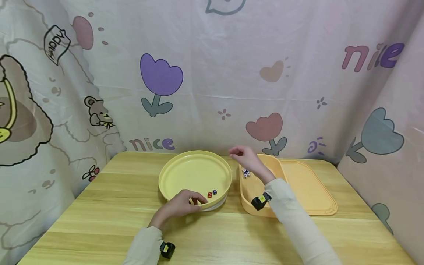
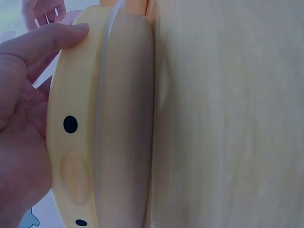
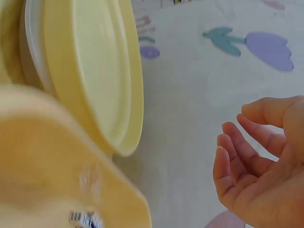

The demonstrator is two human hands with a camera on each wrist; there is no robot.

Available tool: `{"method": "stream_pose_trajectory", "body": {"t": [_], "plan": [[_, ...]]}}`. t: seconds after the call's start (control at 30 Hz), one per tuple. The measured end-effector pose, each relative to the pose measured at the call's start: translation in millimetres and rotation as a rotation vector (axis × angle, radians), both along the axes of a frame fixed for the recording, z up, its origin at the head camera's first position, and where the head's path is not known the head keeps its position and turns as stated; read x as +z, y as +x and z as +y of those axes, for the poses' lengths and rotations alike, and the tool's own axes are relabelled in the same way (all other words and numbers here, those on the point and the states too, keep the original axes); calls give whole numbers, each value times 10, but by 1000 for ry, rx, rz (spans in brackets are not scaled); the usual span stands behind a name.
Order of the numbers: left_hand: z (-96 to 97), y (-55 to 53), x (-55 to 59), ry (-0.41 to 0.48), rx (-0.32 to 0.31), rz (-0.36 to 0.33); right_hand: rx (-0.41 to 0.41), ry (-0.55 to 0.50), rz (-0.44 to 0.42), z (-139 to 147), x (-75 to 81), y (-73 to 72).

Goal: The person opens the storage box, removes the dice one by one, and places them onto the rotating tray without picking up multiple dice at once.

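Note:
A round yellow tray (image 1: 195,173) with a raised rim stands on the table. My left hand (image 1: 185,203) grips its near rim, the thumb (image 2: 71,37) on the outer wall and the fingers over the inside. Close to those fingers, a red die (image 1: 209,195) and a dark blue die (image 1: 214,192) lie in the tray. My right hand (image 1: 246,158) is raised above the left edge of an orange box (image 1: 246,200), and its loosely curled fingers (image 3: 228,161) hold nothing. Several white and dark dice (image 1: 246,173) lie together inside the box, by its left wall.
A flat orange lid (image 1: 309,187) lies on the wooden table (image 1: 99,217) to the right of the box, which stands close beside the tray. A patterned curtain (image 1: 212,73) hangs right behind the table and along both sides.

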State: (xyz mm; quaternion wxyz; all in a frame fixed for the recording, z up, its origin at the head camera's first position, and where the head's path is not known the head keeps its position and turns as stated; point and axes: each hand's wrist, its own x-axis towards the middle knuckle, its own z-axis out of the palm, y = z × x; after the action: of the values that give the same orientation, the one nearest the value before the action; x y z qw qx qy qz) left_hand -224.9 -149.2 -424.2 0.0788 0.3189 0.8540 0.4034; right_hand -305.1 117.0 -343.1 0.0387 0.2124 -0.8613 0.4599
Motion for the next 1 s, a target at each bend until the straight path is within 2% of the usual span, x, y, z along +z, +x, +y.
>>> {"method": "stream_pose_trajectory", "body": {"t": [0.13, 0.3, 0.43, 0.63, 0.83, 1.0], "plan": [[-18, 16, -9, -5, 9, 3, -31, -2, -34, 100, -61, -138], [-30, 33, -22, 12, 4, 1, -124, -6, -105, 248, -235, -367], [-15, 45, -31, 20, -8, -2, -203, -20, -141, 394, -383, -491], [6, 50, -8, -5, 31, -4, -269, -62, -168, 527, -547, -552], [5, 25, -16, -14, 25, 12, -295, -70, -197, 625, -645, -536], [-3, 32, -19, -2, 16, 28, -301, -36, -209, 688, -726, -577]]}}
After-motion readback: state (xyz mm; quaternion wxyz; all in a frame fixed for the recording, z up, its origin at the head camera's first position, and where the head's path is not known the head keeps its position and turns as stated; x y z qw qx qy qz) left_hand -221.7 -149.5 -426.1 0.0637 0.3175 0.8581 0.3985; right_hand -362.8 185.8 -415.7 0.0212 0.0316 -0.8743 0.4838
